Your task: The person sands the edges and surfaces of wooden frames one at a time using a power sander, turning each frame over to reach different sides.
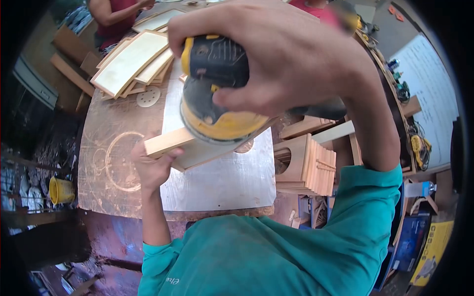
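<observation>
My right hand (296, 59) is wrapped over the top of a black and yellow orbital sander (217, 59). The sander's round pad lies against the upper side of a wooden tray (197, 155) with a pale panel and raised edges. My left hand (153, 165) grips the tray's near left corner, thumb on the edge and fingers partly hidden behind it. The tray is tilted above a white sheet (217, 190) on the workbench. Much of the tray's far part is hidden by the sander and my right arm.
More wooden trays (131, 64) are piled at the back left, beside a perforated sanding disc (148, 97). Stacked wooden pieces with cut-outs (306, 165) stand to the right. A yellow bucket (61, 190) is at far left. Another person (111, 19) stands across the bench.
</observation>
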The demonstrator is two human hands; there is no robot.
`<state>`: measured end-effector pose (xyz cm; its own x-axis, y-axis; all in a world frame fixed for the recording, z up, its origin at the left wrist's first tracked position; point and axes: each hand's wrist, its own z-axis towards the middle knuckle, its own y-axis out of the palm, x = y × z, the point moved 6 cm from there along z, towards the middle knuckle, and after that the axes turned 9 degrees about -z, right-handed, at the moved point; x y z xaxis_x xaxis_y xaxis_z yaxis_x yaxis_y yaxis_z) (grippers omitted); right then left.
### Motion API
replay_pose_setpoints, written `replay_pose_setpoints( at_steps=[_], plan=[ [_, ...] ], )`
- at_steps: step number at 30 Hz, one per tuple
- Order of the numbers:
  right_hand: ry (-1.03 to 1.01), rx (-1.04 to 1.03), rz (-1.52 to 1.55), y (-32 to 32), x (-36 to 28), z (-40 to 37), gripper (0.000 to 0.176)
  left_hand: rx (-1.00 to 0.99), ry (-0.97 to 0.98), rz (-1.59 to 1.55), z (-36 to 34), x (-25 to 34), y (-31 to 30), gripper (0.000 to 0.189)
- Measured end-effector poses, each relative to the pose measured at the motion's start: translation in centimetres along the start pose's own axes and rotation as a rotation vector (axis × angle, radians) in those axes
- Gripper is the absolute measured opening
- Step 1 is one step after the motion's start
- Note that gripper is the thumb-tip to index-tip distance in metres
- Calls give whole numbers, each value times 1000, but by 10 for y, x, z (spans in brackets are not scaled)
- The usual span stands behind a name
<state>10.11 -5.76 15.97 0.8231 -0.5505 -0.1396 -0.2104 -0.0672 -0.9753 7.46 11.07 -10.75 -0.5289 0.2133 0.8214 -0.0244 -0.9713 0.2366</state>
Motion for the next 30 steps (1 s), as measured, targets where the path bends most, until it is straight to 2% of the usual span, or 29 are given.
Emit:
replay_pose_setpoints(
  at_steps=[1,2,4,5,8,9,10,12,17,19,23,25,26,28,29,30],
  plan=[
    [-155,242,-146,8,6,-14,50,20,17,-33,1,1,2,28],
    [-150,242,-144,19,19,-20,50,17,14,-34,2,-1,4,28],
    [-231,383,-104,16,21,-17,47,102,9,-16,4,-1,-3,31],
    [37,204,-222,11,24,-31,43,108,17,-8,7,-3,-4,31],
    [-38,291,-151,23,51,-42,42,85,-10,4,6,-6,-8,35],
    [169,130,-146,11,41,-38,41,104,11,17,5,-6,-9,36],
    [172,130,-145,19,55,-38,41,125,31,26,4,-6,-9,37],
    [-113,402,-302,27,73,-44,58,124,26,24,1,-3,-8,37],
    [-36,352,-278,31,80,-56,59,151,36,22,-4,-6,-10,37],
    [-11,346,-279,30,81,-57,58,218,44,27,-2,0,-7,37],
    [-17,355,-315,33,88,-62,58,238,56,40,-6,0,-13,37],
    [126,289,-250,34,103,-70,58,344,75,97,-10,5,-16,37],
    [123,286,-253,33,106,-77,58,349,76,96,-16,6,-19,37],
    [207,204,-308,31,116,-89,59,248,92,121,-26,6,-22,37],
    [316,160,-274,25,119,-95,61,208,77,141,-29,7,-23,38],
    [322,152,-277,19,117,-101,61,208,72,132,-31,7,-21,38]
  ],
)
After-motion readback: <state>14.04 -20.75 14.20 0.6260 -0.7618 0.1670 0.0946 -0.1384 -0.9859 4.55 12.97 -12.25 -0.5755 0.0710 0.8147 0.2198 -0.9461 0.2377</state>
